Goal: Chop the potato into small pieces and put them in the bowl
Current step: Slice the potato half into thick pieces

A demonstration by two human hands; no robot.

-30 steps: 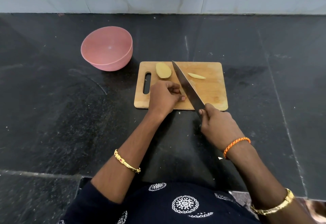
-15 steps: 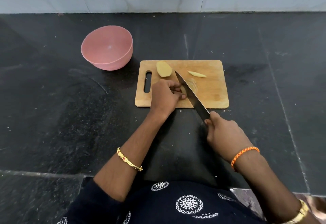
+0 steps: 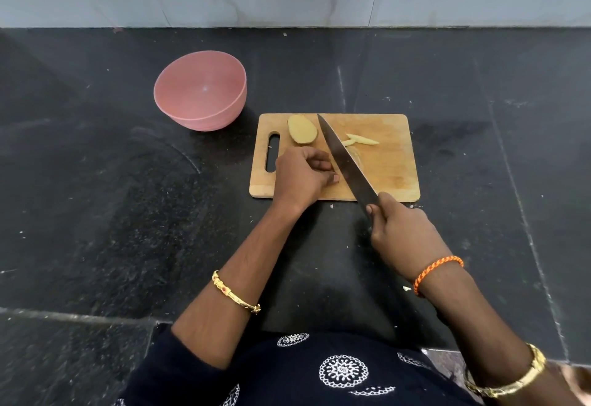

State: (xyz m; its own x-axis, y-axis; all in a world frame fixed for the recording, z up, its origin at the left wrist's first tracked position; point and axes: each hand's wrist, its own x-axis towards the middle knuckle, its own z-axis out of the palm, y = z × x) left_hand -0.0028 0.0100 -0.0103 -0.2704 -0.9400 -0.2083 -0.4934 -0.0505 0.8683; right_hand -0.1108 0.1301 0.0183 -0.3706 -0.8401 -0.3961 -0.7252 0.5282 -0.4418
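Head view: right hand (image 3: 403, 235) gripping knife (image 3: 347, 164) handle, blade angled across cutting board (image 3: 390, 169) on dark desk (image 3: 96, 214); left hand (image 3: 302, 177) curled, fingers pinning potato piece beside blade, piece mostly hidden; potato half (image 3: 302, 129) at board's far-left, two thin slices (image 3: 361, 140) right of blade; pink bowl (image 3: 200, 90) off board, far left

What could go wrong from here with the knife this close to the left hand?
1. The left hand curls its fingers right against the knife blade; a sideways slip could nick them.
2. The potato piece under that hand is hidden, so its steadiness cannot be judged.
3. Cut potato strips lie loose beside the blade and may scatter off the cutting board; the pink bowl sits apart.
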